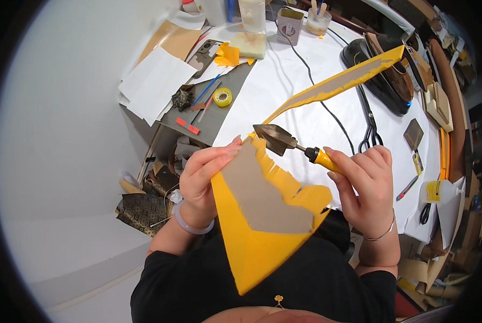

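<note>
My left hand (pixel 200 172) pinches the upper left edge of a grey board piece (pixel 262 202) partly wrapped in yellow covering. Its lower end comes to a point over my lap. A long narrow strip (pixel 343 81), also grey with yellow edges, extends from the pinched spot toward the upper right. Along the board's right edge the yellow covering (pixel 289 180) is cut into snips, some folded onto the grey face. In my right hand (pixel 367 180) is a small craft iron (pixel 276 139), gripped by its yellow handle. Its pointed metal head is at the narrow junction of board and strip; contact is unclear.
A black cordless-looking iron (pixel 378 81), scissors (pixel 371 129), a scraper (pixel 414 137) and a utility knife (pixel 407 188) lie to the right. Yellow tape (pixel 222 97), paper sheets (pixel 157 83) and a tin (pixel 290 26) occupy the left and back. A black cord (pixel 311 70) crosses the white tabletop.
</note>
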The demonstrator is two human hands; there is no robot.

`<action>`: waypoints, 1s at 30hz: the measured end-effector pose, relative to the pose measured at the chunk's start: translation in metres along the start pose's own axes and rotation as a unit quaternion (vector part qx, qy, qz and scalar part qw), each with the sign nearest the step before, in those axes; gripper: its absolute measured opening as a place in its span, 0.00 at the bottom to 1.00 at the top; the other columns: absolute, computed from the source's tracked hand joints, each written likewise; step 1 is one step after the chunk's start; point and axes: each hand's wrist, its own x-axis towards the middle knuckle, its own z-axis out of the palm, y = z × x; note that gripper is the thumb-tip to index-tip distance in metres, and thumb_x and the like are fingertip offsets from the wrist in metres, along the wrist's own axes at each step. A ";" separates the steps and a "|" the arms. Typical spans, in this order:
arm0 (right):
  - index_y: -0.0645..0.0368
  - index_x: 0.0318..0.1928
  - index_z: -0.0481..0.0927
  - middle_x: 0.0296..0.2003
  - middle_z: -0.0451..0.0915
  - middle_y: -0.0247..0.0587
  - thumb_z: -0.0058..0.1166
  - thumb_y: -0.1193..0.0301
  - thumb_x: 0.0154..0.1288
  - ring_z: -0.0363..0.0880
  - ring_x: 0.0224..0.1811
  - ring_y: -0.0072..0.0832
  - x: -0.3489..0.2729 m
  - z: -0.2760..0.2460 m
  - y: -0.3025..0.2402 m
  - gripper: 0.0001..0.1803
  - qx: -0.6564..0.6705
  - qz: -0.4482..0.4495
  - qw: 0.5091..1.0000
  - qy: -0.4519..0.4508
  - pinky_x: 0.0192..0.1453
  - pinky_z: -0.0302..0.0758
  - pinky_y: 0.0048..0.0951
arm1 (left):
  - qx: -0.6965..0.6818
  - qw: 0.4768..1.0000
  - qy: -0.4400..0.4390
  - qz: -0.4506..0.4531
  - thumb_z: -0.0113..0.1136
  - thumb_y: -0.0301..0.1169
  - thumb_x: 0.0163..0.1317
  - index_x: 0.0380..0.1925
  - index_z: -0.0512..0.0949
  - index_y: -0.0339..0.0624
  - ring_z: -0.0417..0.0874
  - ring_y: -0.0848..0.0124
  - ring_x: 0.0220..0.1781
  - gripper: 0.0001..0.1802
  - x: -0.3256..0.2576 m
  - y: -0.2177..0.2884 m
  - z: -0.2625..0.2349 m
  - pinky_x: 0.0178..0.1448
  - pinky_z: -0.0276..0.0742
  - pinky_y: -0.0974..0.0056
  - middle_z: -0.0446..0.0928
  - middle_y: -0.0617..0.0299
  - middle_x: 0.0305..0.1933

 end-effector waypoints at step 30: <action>0.57 0.61 0.91 0.30 0.76 0.31 0.76 0.75 0.66 0.72 0.33 0.34 0.012 0.005 -0.006 0.22 -0.041 0.002 0.999 -0.011 0.52 0.68 0.40 | -0.003 0.995 0.048 -0.083 0.51 0.17 0.86 0.69 0.79 0.23 0.89 0.48 0.70 0.18 -0.019 -0.008 0.007 0.69 0.94 0.43 0.81 0.39 0.73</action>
